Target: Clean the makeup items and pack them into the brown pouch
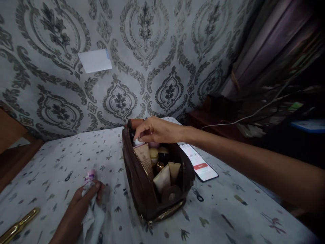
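Observation:
A brown zip-up toiletry bag stands unzipped on the bed, packed with cosmetics. My right hand reaches over its far end, fingers pinched on a small white item whose lower part is hidden. Just below it a beige squeeze tube leans against the bag's left wall. Two more tubes, one pale and one tan, stand near the front beside a gold cap. Left of the bag, my left hand is closed round a white cloth and a small pink-topped bottle.
A lit phone lies right of the bag, under my right forearm. At the lower left is a gold, shiny long object. A patterned wall with a paper on it rises behind. A white cable hangs at the right.

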Action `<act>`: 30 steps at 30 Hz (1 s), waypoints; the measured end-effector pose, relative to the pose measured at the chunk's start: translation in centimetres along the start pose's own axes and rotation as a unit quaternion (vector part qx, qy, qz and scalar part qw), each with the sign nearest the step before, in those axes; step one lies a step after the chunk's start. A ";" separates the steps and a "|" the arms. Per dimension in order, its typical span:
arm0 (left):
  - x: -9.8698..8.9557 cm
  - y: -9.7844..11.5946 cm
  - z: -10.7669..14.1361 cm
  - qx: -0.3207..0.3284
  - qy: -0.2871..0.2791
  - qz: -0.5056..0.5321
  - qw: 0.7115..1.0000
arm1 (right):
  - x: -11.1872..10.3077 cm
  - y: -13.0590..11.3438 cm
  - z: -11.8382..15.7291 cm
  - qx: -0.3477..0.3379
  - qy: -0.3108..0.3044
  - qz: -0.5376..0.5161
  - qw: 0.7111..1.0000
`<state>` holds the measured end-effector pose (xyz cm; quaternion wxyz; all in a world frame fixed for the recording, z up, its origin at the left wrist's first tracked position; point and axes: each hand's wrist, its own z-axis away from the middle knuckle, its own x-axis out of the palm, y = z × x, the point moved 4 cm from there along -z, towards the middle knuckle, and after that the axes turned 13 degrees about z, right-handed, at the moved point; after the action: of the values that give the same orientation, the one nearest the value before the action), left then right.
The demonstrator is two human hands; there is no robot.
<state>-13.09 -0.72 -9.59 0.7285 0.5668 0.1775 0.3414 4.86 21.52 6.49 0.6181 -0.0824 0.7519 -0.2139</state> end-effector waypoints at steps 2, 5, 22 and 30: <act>-0.1 -0.1 -0.1 -0.003 -0.001 0.008 1.000 | -0.1 -0.5 0.1 -0.007 -0.009 0.025 1.000; -0.1 -0.1 -0.1 -0.003 0.000 0.012 1.000 | -0.1 -0.8 0.3 -0.014 -0.013 0.045 0.999; -0.2 -0.2 -0.1 -0.015 -0.024 0.032 0.999 | 0.2 -3.0 1.0 -0.061 0.001 0.249 0.967; -0.6 -0.2 -0.5 -0.014 -0.020 0.019 1.000 | 0.8 -3.4 1.1 -0.066 0.009 0.266 0.962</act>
<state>-13.78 -0.75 -10.02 0.7331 0.5668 0.1474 0.3459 5.29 17.89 7.03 0.6392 0.0821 0.7646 0.0076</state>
